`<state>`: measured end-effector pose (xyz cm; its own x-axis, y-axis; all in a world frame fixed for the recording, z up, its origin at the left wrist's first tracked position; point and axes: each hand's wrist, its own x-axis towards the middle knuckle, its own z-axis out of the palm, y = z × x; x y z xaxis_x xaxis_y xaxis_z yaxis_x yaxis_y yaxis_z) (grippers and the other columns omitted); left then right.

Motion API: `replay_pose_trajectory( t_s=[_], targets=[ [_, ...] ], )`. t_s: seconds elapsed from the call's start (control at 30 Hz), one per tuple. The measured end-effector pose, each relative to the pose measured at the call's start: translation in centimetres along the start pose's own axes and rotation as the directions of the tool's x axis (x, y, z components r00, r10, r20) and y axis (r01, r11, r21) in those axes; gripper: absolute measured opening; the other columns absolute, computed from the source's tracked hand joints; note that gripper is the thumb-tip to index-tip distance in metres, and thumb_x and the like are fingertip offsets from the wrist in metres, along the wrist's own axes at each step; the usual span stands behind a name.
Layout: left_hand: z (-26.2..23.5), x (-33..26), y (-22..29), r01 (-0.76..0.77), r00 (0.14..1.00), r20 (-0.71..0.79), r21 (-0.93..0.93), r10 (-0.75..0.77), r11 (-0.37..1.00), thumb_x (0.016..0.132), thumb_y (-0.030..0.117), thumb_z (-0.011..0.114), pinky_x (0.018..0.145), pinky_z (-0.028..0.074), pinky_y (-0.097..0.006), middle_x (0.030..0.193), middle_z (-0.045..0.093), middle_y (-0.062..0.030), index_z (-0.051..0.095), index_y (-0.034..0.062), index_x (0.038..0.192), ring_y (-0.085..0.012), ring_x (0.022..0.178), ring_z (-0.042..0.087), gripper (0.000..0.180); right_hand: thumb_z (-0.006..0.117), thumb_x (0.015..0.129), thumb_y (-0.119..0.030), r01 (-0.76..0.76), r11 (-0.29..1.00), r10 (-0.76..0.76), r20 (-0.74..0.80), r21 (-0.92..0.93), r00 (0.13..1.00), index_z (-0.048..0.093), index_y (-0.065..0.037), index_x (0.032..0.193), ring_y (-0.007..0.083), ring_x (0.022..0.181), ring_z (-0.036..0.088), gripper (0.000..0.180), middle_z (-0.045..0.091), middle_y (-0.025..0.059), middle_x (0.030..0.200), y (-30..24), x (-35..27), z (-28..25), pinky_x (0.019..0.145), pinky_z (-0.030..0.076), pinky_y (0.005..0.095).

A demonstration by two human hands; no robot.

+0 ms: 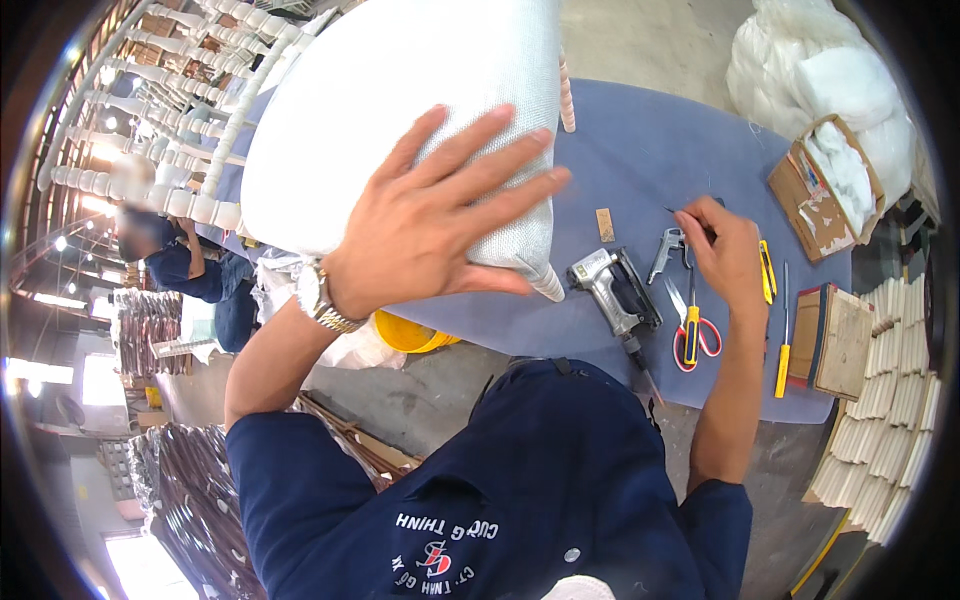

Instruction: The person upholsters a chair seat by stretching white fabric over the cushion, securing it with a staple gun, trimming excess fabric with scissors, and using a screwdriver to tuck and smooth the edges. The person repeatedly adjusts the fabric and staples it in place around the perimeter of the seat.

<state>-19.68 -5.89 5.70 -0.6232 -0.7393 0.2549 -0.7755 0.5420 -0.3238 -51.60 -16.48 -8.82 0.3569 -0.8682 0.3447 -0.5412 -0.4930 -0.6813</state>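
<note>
My left hand point(450, 200) lies with fingers spread on the side of a white fabric-covered chair seat point(400, 70). The seat is tipped on the table, and turned legs and spindles point(200, 115) stick out from it at the left. My right hand point(722, 245) is off to the right with its fingers pinched together; a thin dark tip shows at them, too small to name. Below and beside that hand lie a grey air blow gun point(662, 252), red-handled scissors point(708, 342), and a yellow-handled screwdriver point(691, 335). A silver staple gun point(612, 285) rests between my hands.
The table has a blue-grey top point(640, 140). On its right side are a yellow cutter point(767, 270), a yellow-handled tool point(783, 355), and a cardboard box point(812, 205) with white stuffing. A yellow bucket point(415, 335) stands below. Another person point(180, 265) is at the far left.
</note>
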Motion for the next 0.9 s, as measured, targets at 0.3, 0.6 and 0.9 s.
replay_pose_trajectory(
  t_s=[0.3,0.6,0.9],
  targets=[
    [3.5,-12.3,-6.3,0.240,0.930,-0.309,0.102,-0.198,0.966,0.062,0.078,0.077,0.124,0.024,-0.050,0.160,0.043,-0.0133,0.046,0.0177,0.153,-0.0307,0.150,0.037,0.114,0.064,0.098,-0.028,-0.434,0.884,0.421,-0.109,-0.173,0.900,0.068,-0.002,0.091,0.0338,0.068,0.070,0.028,0.070,0.0146,0.072,17.2,-13.4,6.8,0.065,0.051,0.0439],
    [4.7,-15.0,-1.5,0.352,0.888,-0.353,0.104,-0.296,0.930,0.066,0.058,0.089,0.124,0.014,-0.060,0.167,0.024,-0.0202,0.030,0.0282,0.160,-0.0410,0.155,0.022,0.114,0.068,0.093,-0.025,-0.334,0.812,0.190,-0.325,-0.479,0.927,0.071,-0.003,0.111,0.0389,0.099,0.069,0.028,0.072,0.0207,0.110,22.5,-17.1,8.2,0.083,0.053,0.0480],
    [6.8,-6.3,-2.1,0.204,0.890,-0.445,0.188,-0.102,0.961,0.055,0.049,0.095,0.123,0.018,-0.056,0.162,0.040,-0.0030,0.046,0.0477,0.148,-0.0293,0.151,0.032,0.105,0.050,0.108,-0.035,-0.100,0.714,0.168,-0.031,0.692,0.985,0.065,0.000,0.128,0.0210,0.111,0.064,0.043,0.070,0.0122,0.120,-2.3,-5.0,17.2,0.097,0.049,0.0350]
  ],
)
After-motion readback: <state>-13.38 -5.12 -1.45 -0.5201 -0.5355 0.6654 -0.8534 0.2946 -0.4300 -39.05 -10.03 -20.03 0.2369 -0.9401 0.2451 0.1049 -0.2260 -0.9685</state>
